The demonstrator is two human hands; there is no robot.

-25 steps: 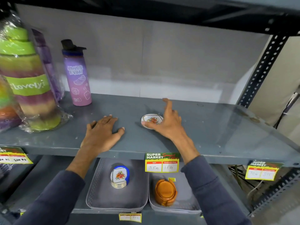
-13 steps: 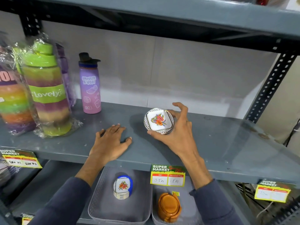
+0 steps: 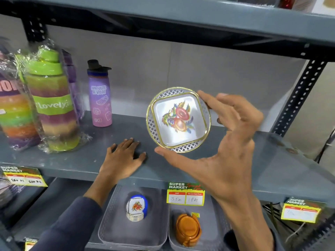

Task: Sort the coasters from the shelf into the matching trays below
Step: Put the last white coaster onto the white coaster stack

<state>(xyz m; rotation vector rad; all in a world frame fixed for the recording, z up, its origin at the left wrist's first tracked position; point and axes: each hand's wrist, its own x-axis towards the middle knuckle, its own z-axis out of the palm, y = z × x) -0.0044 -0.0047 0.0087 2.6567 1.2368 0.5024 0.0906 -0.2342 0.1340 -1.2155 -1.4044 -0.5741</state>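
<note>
My right hand holds a round white coaster with a gold rim, lattice edge and flower print, lifted off the grey shelf and facing me. Thumb below, fingers on its right edge. My left hand lies flat on the shelf, fingers spread, holding nothing. Below, the left grey tray holds a stack of matching floral coasters in a blue holder. The right grey tray holds a stack of orange coasters.
A purple water bottle stands on the shelf at the left, next to plastic-wrapped coloured bottles. Yellow price tags hang on the shelf's front edge. A black perforated upright rises at the right. Another shelf sits overhead.
My right hand has picked the floral coaster up from the shelf and raised it toward me, tilting its face up. The left hand has stayed flat on the shelf.
</note>
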